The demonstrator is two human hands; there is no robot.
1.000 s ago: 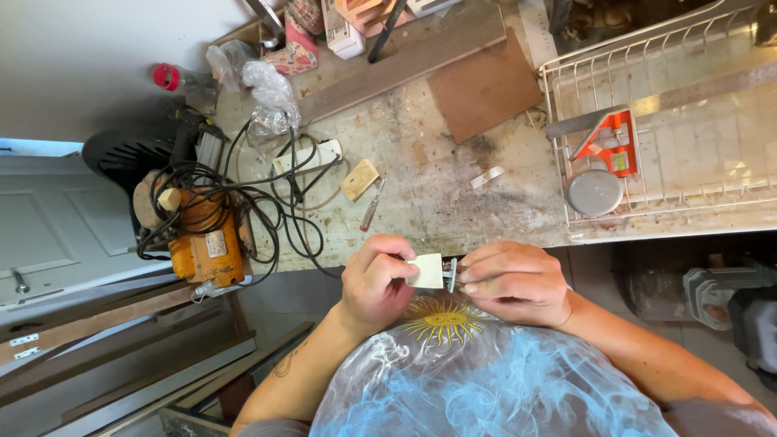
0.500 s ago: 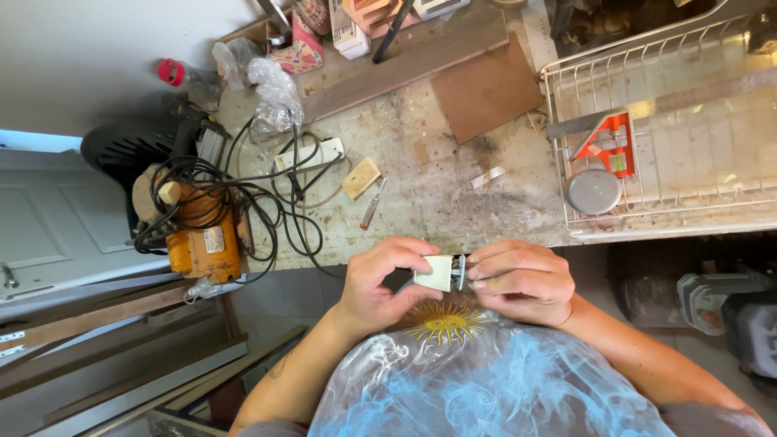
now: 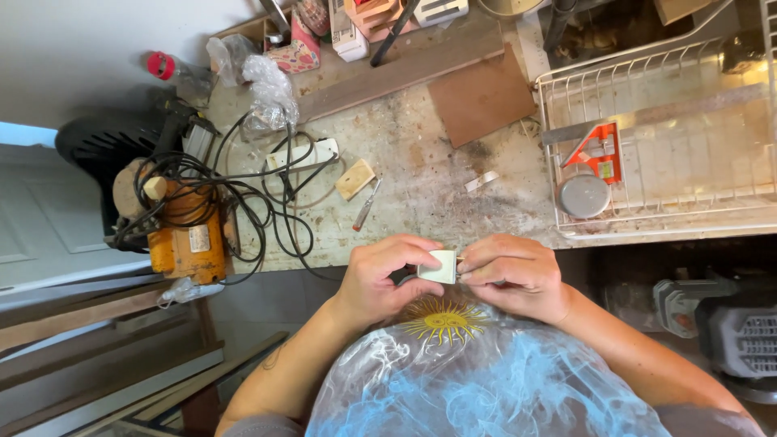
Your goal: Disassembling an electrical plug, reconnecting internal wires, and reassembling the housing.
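Observation:
My left hand (image 3: pixel 380 279) grips a small white plastic block, like a wall plug or switch part (image 3: pixel 441 266), in front of my chest. My right hand (image 3: pixel 514 275) is closed against the block's right side, fingertips pinching something thin at its edge that I cannot make out. Both hands hover just below the front edge of a stained workbench (image 3: pixel 421 186). On the bench above them lie a small red-handled screwdriver (image 3: pixel 366 206), a cream switch plate (image 3: pixel 354 179) and a white socket strip (image 3: pixel 303 154).
Black cables (image 3: pixel 243 194) tangle around an orange machine (image 3: pixel 188 243) at the left. A white wire rack (image 3: pixel 664 154) at the right holds an orange square and a grey round lid (image 3: pixel 584 196). A brown board (image 3: pixel 481 97), boxes and plastic bags line the bench's back.
Both hands have shifted slightly lower and stayed together on the white block. Nothing on the bench has moved.

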